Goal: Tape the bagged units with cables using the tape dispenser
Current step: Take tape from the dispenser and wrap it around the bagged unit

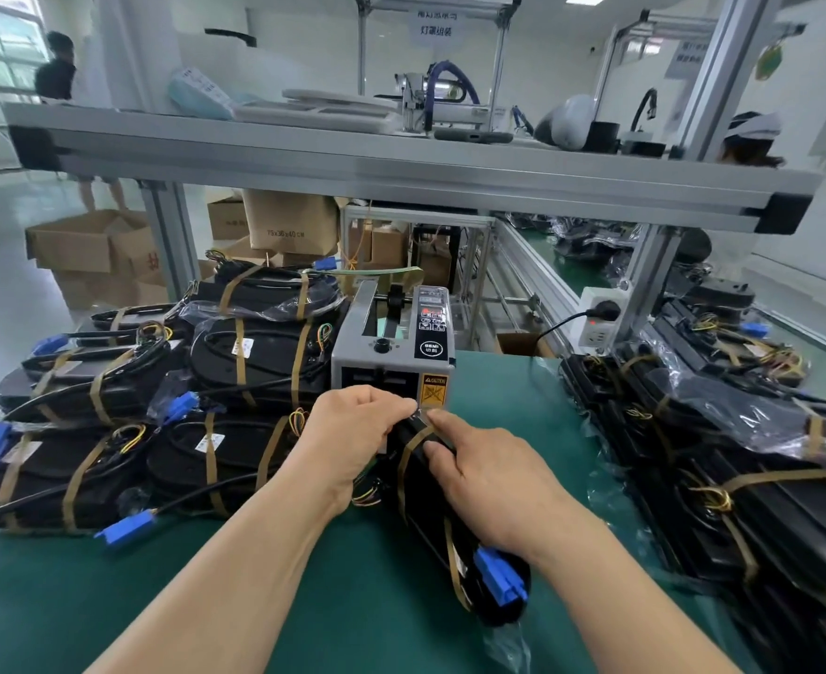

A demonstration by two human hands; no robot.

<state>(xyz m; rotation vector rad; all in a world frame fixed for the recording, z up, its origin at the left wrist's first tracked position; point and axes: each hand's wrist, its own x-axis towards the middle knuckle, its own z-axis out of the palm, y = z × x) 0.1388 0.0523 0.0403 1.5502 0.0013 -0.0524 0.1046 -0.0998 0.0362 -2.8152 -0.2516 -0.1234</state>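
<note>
A black bagged unit (455, 542) with a cable and a blue connector (501, 576) stands on its edge on the green mat, just in front of the grey tape dispenser (391, 352). Brown tape bands wrap it. My left hand (352, 440) grips the unit's far end from the left, fingers curled at the top by the dispenser's outlet. My right hand (489, 484) lies over the unit from the right, thumb and forefinger pressing a brown tape strip (413, 442) onto the bag.
A pile of taped bagged units (124, 430) fills the left side of the mat (206, 591). More bagged units (722, 454) are stacked along the right. An aluminium shelf beam (401, 172) crosses overhead. A power strip (601, 318) stands behind right; cardboard boxes (90, 245) sit beyond.
</note>
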